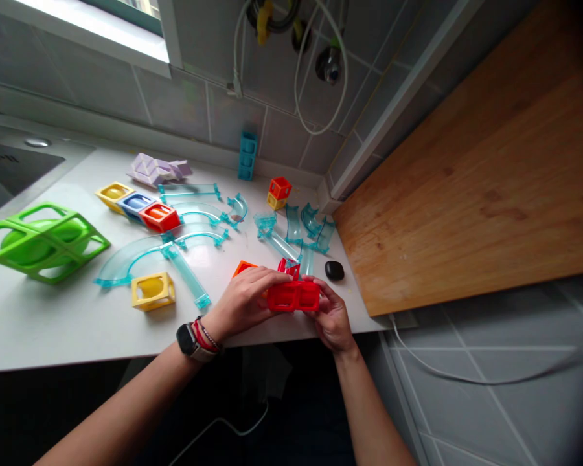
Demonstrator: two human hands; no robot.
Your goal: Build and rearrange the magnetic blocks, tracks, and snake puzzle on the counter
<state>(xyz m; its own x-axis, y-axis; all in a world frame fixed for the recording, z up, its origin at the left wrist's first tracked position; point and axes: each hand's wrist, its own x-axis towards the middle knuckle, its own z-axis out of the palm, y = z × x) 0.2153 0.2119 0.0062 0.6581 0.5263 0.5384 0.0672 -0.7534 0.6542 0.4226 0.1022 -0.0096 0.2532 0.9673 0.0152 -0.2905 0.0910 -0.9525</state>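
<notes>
Near the counter's front edge, both hands hold a red toy block (294, 296) with two square openings side by side. My left hand (247, 294) grips its left end, fingers over the top, and covers part of it. Around the right end curl the fingers of my right hand (331, 314). Just behind it shows a smaller red piece (289, 266); whether it is joined to the block I cannot tell. An orange block (243, 267) pokes out from behind my left hand. Clear teal track pieces (284, 246) lie just beyond, and a yellow block (153, 291) sits to the left.
A big green frame toy (43, 243) and a yellow, blue and red block row (137, 206) lie left. Behind are lilac pieces (158, 169), a teal block tower (247, 156) and a red-yellow stack (278, 193). A black oval object (335, 270) lies beside the wooden panel (466, 168).
</notes>
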